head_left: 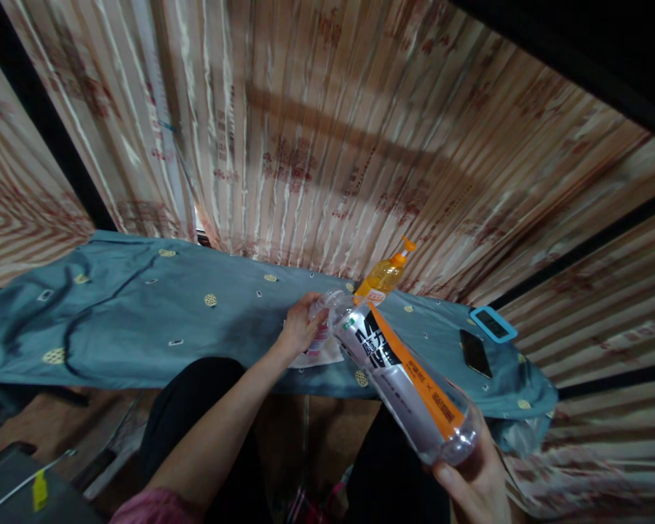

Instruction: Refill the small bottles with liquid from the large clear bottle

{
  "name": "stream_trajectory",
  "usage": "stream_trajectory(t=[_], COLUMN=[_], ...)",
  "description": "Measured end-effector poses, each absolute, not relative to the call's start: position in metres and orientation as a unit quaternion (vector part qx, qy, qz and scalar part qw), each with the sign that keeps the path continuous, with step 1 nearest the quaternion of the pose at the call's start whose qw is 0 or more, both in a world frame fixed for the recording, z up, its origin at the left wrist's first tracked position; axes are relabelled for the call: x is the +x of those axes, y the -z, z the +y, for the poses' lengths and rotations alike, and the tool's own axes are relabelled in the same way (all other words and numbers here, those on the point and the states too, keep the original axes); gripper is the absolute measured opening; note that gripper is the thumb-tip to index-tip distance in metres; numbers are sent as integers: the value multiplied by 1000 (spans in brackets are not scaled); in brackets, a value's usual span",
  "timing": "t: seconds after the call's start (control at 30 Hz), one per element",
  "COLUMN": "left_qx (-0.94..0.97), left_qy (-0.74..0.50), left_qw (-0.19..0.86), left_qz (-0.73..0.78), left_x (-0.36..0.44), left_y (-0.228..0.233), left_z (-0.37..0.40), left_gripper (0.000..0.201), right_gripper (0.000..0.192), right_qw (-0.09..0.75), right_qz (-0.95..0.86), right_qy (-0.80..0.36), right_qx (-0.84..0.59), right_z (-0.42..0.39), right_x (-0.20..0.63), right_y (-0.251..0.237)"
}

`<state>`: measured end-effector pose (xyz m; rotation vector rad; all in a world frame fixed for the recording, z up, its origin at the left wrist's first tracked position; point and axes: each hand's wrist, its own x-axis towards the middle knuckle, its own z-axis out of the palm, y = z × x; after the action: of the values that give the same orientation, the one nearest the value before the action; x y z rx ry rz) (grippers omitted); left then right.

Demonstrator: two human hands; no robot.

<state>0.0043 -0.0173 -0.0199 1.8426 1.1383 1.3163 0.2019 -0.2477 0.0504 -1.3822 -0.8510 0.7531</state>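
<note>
My right hand (477, 477) is closed around the base of a large clear plastic drink bottle (401, 382) with a silver, black and orange label. The bottle is tilted, its neck end pointing up and left toward my left hand (300, 327). That hand's fingers are wrapped around a small clear plastic bottle (321, 331) with pinkish marks on it. The mouths of the two bottles are close together; whether they touch I cannot tell. Beneath the small bottle lies a white sheet (324, 358), partly hidden by it.
Behind the large bottle stands an orange pump bottle (380, 280). On the right side of the table's blue-green cloth (136, 313) lie a dark phone (475, 354) and a blue-framed device (493, 324). A patterned curtain (306, 145) hangs behind the table.
</note>
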Motion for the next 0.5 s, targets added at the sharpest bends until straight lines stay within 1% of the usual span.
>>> stream_trajectory(t=[0.2, 0.5], left_qx=[693, 693], left_qy=[-498, -498], left_qw=[302, 302], left_qz=[425, 426], left_x=[4, 4], left_y=[19, 17], left_z=[-18, -19], left_gripper=[37, 39], right_gripper=[111, 106], right_qw=[625, 632], right_qz=[-366, -353], right_qy=[-317, -317], right_qx=[-612, -613], right_z=[-247, -247], right_x=[201, 198], right_y=[-52, -52])
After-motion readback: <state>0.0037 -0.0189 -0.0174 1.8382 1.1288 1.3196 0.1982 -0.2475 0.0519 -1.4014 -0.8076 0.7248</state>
